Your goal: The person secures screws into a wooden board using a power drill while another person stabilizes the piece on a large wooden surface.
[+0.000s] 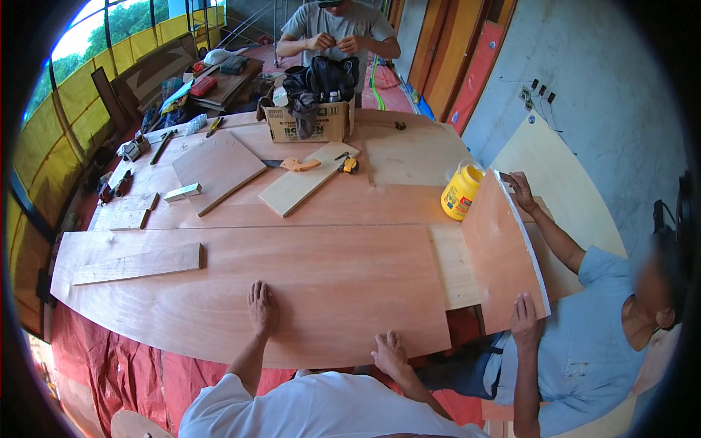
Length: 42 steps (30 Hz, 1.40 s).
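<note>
Box (pixel 310 120) contents at 12 o'clock buried under dark cloth (pixel 321 80). Far person's head cut off by top edge. Small tools (pixel 117 182) at 10 o'clock too tiny to identify. Tabletop (pixel 409 157) mostly hidden under boards; co-worker's face at 3 o'clock blurred.

The large plywood sheet (pixel 328 285) lies bare from the near edge up to the narrow plank (pixel 139 264) at its left. Right of the sheet, a tilted panel (pixel 504 252), gripped by a co-worker, blocks passage. Beyond the sheet, two boards (pixel 219 169), a yellow glue jar (pixel 460 192) and a cardboard box (pixel 310 120) crowd the way.
</note>
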Motion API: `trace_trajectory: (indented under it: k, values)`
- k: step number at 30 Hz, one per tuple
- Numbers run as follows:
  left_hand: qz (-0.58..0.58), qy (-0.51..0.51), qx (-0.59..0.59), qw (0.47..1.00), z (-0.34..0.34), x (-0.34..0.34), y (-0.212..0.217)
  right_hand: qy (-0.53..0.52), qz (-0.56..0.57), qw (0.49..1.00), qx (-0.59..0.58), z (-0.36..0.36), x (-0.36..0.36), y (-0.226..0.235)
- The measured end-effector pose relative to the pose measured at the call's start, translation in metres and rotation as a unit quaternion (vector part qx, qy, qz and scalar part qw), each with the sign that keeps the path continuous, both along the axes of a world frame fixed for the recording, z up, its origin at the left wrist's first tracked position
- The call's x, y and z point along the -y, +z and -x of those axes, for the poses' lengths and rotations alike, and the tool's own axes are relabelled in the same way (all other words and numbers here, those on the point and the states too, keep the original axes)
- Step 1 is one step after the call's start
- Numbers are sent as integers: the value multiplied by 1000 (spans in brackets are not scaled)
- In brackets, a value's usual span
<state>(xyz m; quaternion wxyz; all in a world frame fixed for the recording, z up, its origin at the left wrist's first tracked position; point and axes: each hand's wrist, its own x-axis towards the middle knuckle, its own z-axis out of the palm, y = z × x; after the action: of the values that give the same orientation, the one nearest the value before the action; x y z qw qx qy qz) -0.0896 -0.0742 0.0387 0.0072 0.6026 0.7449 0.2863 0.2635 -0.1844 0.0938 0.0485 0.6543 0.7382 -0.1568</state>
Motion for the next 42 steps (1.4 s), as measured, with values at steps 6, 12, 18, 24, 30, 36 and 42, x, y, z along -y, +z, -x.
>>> trace_trajectory:
  k: [6,12,18,24,30,36,42]
  values:
    - [6,3,13,1000,1,0,-2,-11,7,1000,-12,0,-1,-3]
    - [18,-5,1,1000,4,-1,-5,-4,6,1000,-7,0,0,-4]
    - [19,-6,8,1000,3,-2,-4,-24,20,999,-18,0,3,-4]
    - [7,-2,1,1000,3,0,-4,-21,18,999,-22,0,2,0]
    - [3,-4,-1,1000,2,1,-3,-8,10,1000,-21,0,2,2]
    - [-2,-5,14,1000,1,2,2,-7,15,1000,-14,-1,3,-3]
    - [1,-3,-3,1000,3,-2,-6,-18,11,999,-30,-2,2,-3]
